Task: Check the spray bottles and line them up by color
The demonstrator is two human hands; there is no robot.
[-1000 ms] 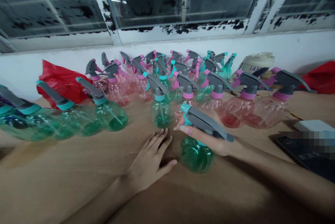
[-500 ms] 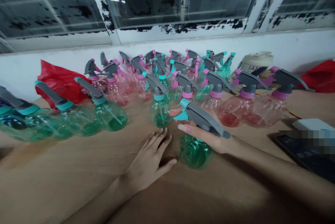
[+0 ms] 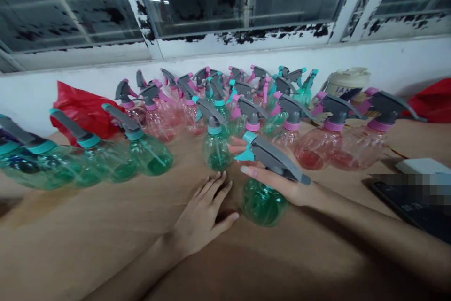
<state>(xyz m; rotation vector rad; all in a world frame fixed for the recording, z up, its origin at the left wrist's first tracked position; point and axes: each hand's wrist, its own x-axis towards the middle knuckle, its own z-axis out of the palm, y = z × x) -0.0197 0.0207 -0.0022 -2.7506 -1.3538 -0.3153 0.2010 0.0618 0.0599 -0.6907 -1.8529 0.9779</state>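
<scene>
A: Clock centred on the held spray bottle, twelve toward the wall. State of your right hand?

B: Clamped around the bottle's neck, beneath the grey trigger head. Your thumb lies along the near side; fingertips show past the neck toward ten. Turquoise nozzle points to about ten, grey lever slopes to four, above your hand. Bottle body: green, see-through. Whether its base meets the surface, you cannot tell from here.

A: And your left hand?

B: At nine, palm down on the surface. Fingers a little apart, thumb spread toward the held bottle, tips near the base of a standing green bottle at ten to eleven.

A: Surroundings, for your record?

B: Row of green bottles, nine to ten, with a red bag behind. Pink-collared bottles, one to two; a mixed pink and green cluster further back, eleven to one. Cream tub at one. White box between two and three, near a dark device at three, its digits blurred.
</scene>
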